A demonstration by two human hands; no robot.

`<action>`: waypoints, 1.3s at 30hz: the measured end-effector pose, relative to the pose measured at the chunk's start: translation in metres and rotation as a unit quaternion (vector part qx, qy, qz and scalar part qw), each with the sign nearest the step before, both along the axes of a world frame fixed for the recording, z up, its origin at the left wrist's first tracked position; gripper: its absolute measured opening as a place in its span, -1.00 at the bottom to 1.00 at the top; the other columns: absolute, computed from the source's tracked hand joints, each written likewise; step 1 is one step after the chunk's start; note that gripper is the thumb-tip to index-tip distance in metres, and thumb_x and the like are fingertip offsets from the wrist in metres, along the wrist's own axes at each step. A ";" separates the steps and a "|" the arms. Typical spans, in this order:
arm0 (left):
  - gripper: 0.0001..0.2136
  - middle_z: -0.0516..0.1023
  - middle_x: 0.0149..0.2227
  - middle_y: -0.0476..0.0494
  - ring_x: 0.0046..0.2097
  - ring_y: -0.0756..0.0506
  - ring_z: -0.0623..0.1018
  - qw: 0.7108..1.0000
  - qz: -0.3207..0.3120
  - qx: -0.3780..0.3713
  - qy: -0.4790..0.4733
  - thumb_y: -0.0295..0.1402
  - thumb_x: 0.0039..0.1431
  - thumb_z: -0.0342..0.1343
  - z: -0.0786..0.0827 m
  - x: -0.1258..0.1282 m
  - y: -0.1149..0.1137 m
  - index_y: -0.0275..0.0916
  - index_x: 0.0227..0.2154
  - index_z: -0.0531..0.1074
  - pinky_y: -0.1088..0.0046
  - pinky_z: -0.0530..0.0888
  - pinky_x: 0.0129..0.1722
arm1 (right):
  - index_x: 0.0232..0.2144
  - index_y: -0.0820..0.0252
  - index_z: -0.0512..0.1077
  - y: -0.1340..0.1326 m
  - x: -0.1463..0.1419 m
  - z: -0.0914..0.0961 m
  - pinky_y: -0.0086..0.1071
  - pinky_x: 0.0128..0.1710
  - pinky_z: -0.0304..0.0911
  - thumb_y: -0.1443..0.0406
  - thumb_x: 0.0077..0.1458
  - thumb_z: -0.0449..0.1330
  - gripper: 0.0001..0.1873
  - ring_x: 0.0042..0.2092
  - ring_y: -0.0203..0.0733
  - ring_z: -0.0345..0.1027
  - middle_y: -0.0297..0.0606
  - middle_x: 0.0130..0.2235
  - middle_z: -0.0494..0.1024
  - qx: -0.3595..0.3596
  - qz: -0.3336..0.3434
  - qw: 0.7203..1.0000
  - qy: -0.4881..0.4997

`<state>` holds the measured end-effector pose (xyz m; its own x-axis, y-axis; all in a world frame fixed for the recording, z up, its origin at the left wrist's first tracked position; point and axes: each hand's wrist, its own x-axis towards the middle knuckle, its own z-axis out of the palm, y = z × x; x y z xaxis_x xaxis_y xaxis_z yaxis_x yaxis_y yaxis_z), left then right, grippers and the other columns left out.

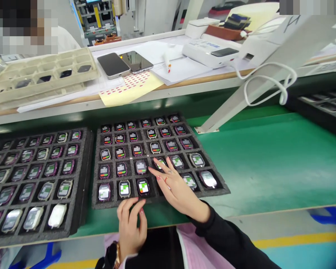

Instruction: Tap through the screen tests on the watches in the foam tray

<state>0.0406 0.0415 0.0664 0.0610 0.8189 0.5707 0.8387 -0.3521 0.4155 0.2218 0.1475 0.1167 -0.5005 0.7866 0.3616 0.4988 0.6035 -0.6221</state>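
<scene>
A black foam tray [184, 118] lies on the green belt in front of me, its cells filled with several smartwatches with lit screens. My right hand [176, 186] rests flat on the tray, fingers stretched out, fingertips touching a watch [160, 162] in the fourth row. My left hand [131, 224] sits at the tray's near edge, fingers loosely apart and curled down, holding nothing, just below a watch with a green and red screen [143, 186].
A second foam tray of watches [84, 175] lies to the left. Behind, a wooden shelf carries two phones [124, 63], a beige moulded tray [44, 71], a red-dot sticker sheet [131, 86] and a white printer [210, 52]. A white slanted bracket [268, 63] with cable crosses right. Another person sits far left.
</scene>
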 end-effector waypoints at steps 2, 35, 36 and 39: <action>-0.73 0.41 -0.07 -0.22 0.03 -0.14 0.37 0.999 0.040 0.013 -0.001 -0.61 0.23 0.03 0.006 -0.011 0.001 -0.24 -0.06 0.43 0.30 0.28 0.08 | 0.16 0.38 0.37 0.000 -0.009 0.001 0.30 0.33 -0.18 0.39 0.42 -0.18 -0.56 0.32 0.07 0.01 -0.05 0.10 0.47 -0.001 0.016 1.000 -0.006; -0.46 0.26 0.27 -0.36 0.27 -0.29 0.30 0.968 0.190 -0.148 -0.076 -0.24 0.36 -0.08 0.010 -0.081 0.035 -0.19 0.35 0.02 0.02 0.30 0.22 | -0.24 0.18 0.57 0.016 0.003 0.006 -0.11 -0.08 0.45 0.23 0.43 -0.10 -0.56 -0.15 0.05 0.54 -0.15 -0.18 0.63 0.046 -0.079 0.996 -0.015; -0.45 0.24 0.30 -0.36 0.29 -0.27 0.28 0.965 0.192 -0.151 -0.098 -0.23 0.37 -0.09 0.009 -0.082 0.035 -0.21 0.35 0.00 0.05 0.28 0.25 | -0.28 0.16 0.57 0.018 0.016 0.003 -0.15 -0.14 0.46 0.19 0.43 -0.09 -0.55 -0.18 0.05 0.54 -0.16 -0.21 0.63 0.051 -0.103 0.993 -0.016; -0.48 0.15 0.35 -0.28 0.35 -0.20 0.20 0.937 0.212 -0.181 -0.208 -0.19 0.39 -0.15 0.007 -0.086 0.038 -0.23 0.34 0.04 0.16 0.19 0.34 | -0.36 0.14 0.56 0.024 0.056 -0.003 -0.20 -0.29 0.44 0.07 0.41 -0.07 -0.50 -0.30 0.07 0.55 -0.16 -0.31 0.63 0.043 -0.176 0.982 -0.062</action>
